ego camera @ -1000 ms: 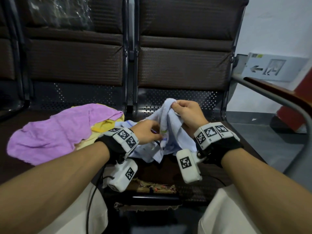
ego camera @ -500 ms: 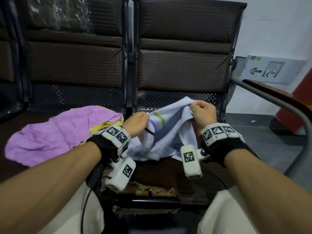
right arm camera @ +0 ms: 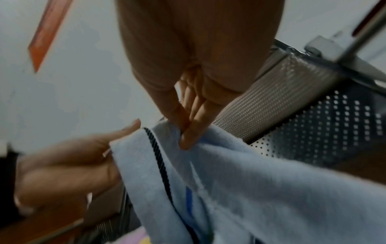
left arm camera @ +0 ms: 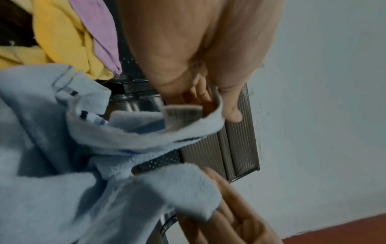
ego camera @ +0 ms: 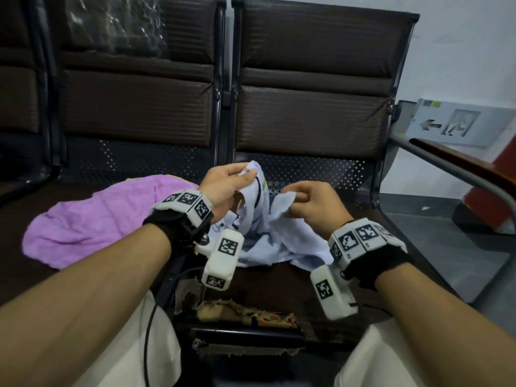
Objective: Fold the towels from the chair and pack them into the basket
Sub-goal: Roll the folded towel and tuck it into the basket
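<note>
Left hand (ego camera: pixel 223 183): pinched a corner of the pale blue terry towel with dark stripes (ego camera: pixel 275 238).
Right hand (ego camera: pixel 312 203): pinched a neighbouring corner, slightly lower.
Towel: hung between both, trailing onto the dark brown chair seat (ego camera: pixel 273 291).

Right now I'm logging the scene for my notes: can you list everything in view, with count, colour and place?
light blue towel: 1, pale blue with dark stripes, held above the right seat
purple towel: 1, purple, on the left seat
yellow towel: 1, yellow, under the purple towel
chairs: row, dark brown padding, metal frame
arrow sign: 1, grey, against the wall at right
left hand: pinches a towel corner
right hand: pinches a towel edge
</note>
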{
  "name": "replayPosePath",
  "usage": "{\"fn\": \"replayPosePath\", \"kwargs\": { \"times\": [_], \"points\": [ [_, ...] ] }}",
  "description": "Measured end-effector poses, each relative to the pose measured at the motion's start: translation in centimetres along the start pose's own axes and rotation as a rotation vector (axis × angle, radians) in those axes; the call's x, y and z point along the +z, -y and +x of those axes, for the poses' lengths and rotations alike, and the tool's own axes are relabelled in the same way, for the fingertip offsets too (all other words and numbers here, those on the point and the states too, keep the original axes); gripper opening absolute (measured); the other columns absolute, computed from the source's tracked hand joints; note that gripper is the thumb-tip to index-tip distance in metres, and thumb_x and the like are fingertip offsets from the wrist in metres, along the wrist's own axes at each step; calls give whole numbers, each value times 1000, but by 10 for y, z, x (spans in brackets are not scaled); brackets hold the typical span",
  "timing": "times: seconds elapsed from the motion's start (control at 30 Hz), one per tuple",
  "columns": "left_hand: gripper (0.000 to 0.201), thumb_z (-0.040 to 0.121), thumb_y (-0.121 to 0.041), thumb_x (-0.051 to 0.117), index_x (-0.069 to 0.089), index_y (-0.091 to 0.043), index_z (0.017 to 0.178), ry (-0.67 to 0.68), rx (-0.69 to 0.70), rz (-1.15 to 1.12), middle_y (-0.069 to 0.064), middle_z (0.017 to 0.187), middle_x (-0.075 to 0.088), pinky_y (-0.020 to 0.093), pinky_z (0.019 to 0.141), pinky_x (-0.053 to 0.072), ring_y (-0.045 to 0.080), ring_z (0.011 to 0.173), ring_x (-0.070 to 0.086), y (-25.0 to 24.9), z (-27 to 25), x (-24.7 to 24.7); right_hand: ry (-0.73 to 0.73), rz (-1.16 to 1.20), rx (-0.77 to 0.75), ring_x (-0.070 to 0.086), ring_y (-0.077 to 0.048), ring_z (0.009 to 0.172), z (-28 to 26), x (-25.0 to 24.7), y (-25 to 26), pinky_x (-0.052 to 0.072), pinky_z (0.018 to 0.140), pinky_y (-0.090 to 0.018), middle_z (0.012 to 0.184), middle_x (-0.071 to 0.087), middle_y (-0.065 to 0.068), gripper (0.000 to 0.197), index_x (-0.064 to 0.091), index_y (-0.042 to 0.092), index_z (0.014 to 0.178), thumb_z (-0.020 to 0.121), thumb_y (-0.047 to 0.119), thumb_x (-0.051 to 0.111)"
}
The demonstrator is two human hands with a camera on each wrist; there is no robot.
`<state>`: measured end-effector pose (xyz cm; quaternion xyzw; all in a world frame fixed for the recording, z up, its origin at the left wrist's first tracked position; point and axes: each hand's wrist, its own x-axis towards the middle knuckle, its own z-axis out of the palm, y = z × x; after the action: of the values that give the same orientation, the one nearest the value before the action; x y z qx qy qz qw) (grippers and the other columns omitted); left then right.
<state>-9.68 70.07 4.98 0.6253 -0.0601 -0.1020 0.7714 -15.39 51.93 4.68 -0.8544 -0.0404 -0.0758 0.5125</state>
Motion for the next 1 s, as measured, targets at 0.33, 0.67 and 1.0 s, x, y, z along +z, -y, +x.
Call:
{"fn": "replayPosePath", "kwargs": {
  "times": [0.33, 0.67, 1.0],
  "points": [
    [27, 78, 5, 68, 68, -2, 103, 46, -46, 208, 14, 98, 71, 28, 82, 55, 19, 90, 69, 18, 0, -19, 15, -399, -336, 57, -3, 78, -4, -4, 7, 44, 69, -11, 85, 59, 9, 7, 68, 21, 74, 76, 23, 74],
    [9, 76, -17, 77, 73, -17, 68, -106, 13, 518, 3, 66, 70, 34, 70, 56, 16, 64, 64, 34, 12, -36, 155, -307, -267, 65, -7, 75, 4, 18, 5, 51, 72, -20, 77, 72, 6, 4, 75, 20, 79, 78, 24, 76],
    [26, 95, -21, 52, 68, -2, 104, 174, -113, 274, 15, 90, 65, 22, 64, 56, 18, 76, 63, 25, -5, -14, 11, -281, -138, 59, -7, 68, 20, 34, 4, 45, 60, -17, 71, 67, 1, 17, 70, 13, 76, 79, 29, 72]
  ]
}}
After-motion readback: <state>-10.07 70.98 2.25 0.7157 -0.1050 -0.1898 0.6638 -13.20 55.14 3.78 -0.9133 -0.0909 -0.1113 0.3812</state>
